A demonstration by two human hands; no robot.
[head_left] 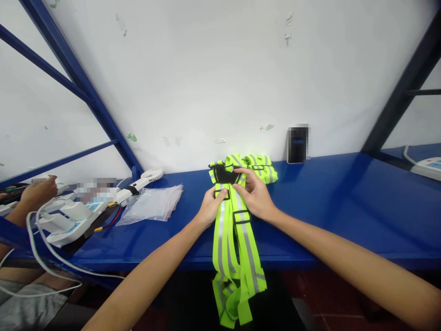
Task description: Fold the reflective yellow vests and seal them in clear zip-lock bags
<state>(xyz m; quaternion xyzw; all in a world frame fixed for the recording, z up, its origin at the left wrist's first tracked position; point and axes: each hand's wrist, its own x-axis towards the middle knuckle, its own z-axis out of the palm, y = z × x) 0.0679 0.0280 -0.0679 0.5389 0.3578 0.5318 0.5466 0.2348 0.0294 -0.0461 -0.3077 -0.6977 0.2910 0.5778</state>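
A neon-yellow reflective harness [223, 243] with silver stripes and black buckles lies partly on the blue table, its long straps hanging over the front edge. My left hand [211, 207] closes on the strap's left side, thumb on top beside a black slider buckle. On the right, my right hand [254, 195] pinches the harness near its black patch [225, 174], index finger reaching over that patch. Just behind it sits more folded neon-yellow strapping [262, 168]; whether the two piles join is hidden.
Clear plastic bags [151, 204] lie to the left, beside a white handheld fan [151, 174] and a white power strip [74, 225] with cables. A dark, pixelated device [298, 145] leans against the wall. Another person's hand [37, 195] is at far left.
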